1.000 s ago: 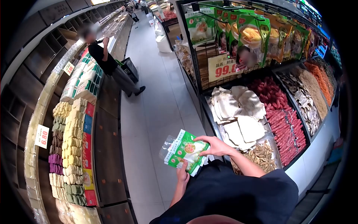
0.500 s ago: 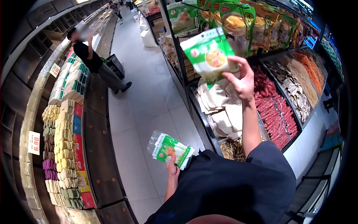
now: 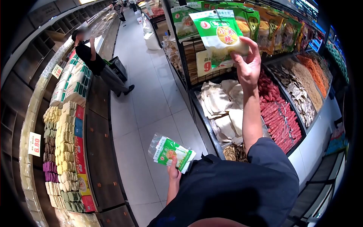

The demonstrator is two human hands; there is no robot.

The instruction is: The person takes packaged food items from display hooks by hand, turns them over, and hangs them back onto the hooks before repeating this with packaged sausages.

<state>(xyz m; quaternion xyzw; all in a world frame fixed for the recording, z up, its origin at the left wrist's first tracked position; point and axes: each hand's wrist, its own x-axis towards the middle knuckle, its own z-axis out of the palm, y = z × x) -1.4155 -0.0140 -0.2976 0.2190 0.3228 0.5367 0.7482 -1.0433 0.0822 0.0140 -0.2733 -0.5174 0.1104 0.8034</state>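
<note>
My right hand (image 3: 248, 66) is raised in front of the hanging rack, thumb and fingers pinching the lower right edge of a green and white food packet (image 3: 211, 38). Its printed front faces me, and its top edge overlaps the hanging packets behind, so I cannot tell whether it touches them. Low over the aisle, my left hand (image 3: 173, 171) grips a small stack of similar green and white packets (image 3: 172, 152), with clear plastic showing at their far end. A green and white packet (image 3: 184, 20) hangs on the rack just left of the raised one.
Green pouches (image 3: 249, 22) and orange pouches (image 3: 268, 28) hang along the rack. Below are bins of white dried slabs (image 3: 213, 99), red sausages (image 3: 279, 117) and dried fish (image 3: 300, 96). Across the tiled aisle (image 3: 147, 113), a person (image 3: 92, 56) stands with a dark basket (image 3: 118, 70) beside stacked noodle bundles (image 3: 66, 151).
My right hand has lifted its packet slightly upward toward the rack and turned it straighter, uncovering part of a price sign. My left hand and its packets have barely shifted.
</note>
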